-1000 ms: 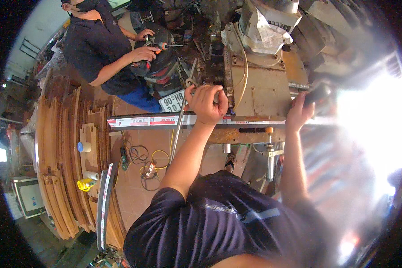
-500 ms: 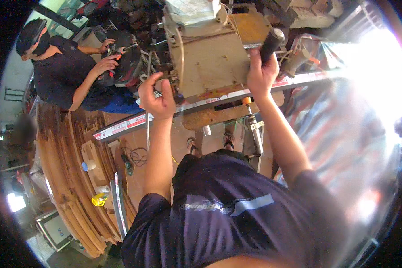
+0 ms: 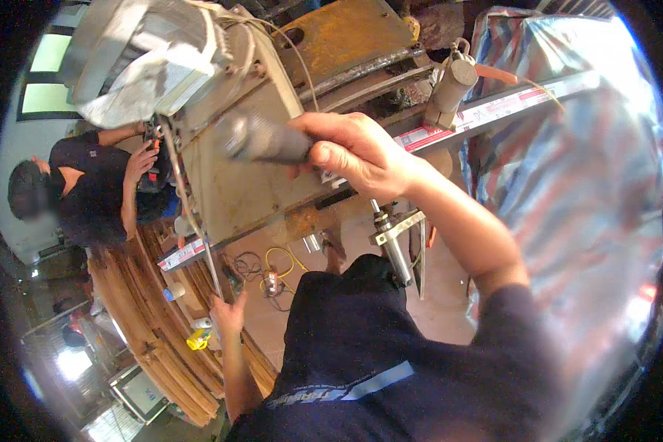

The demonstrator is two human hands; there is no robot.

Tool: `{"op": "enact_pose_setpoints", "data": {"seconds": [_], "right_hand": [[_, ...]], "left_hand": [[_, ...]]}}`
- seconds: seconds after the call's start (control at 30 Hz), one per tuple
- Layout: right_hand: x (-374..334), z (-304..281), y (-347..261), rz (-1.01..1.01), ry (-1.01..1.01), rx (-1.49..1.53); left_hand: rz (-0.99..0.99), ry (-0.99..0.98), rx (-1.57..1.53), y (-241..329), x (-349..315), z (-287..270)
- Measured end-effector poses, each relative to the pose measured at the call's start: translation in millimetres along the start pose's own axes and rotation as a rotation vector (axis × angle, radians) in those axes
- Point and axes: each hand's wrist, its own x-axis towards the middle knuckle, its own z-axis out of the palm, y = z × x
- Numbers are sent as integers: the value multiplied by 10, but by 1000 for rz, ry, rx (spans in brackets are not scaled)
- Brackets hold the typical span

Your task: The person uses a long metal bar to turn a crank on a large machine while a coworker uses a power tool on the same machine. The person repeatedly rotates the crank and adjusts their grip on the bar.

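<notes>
Machine (image 3: 232, 197), reddish floor (image 3: 446, 276), stacked planks (image 3: 155, 331)

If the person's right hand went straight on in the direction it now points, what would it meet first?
Probably the flat beige metal machine cover, with the blurred dark cylindrical object in the right hand touching it first; depth is unclear, so both might pass above.

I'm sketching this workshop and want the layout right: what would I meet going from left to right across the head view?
Co-worker → yellow item → person's left hand → dark cylindrical object → right hand gripping it → upright grey cylinder → striped sheet.
</notes>
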Motion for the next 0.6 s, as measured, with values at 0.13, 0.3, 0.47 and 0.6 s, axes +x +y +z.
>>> {"op": "enact_pose_setpoints", "data": {"seconds": [0.13,0.3,0.47,0.6], "right_hand": [[120,-188,145,-22,-38,303],[-405,-111,321,56,573,398],[-1459,377,431,-198,573,259],[-2005,814,565,53,322,207]], "left_hand": [[-128,-63,-49,-27,136,117],[-140,19,-6,-219,218,279],[218,273,248,-575,196,414],[0,145,204,-635,43,280]]}}
